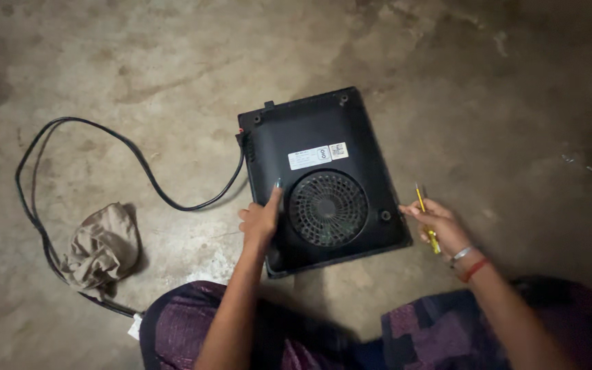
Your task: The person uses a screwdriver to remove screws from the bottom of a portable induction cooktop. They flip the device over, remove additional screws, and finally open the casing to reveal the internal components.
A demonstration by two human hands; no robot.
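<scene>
A black flat appliance (323,137) lies upside down on the concrete floor, its round fan grille (328,209) and a white label (318,156) facing up. My left hand (260,220) rests on its left edge, one finger pointing onto the underside beside the grille. My right hand (440,225) hovers just off the appliance's right edge and grips a thin yellow screwdriver (427,218), tip pointing away from me. Bangles and a red thread circle that wrist.
A black power cord (90,130) loops from the appliance's left side across the floor to the left. A crumpled brown cloth (102,248) lies at the lower left. My knees in purple patterned fabric (193,322) fill the bottom of the view.
</scene>
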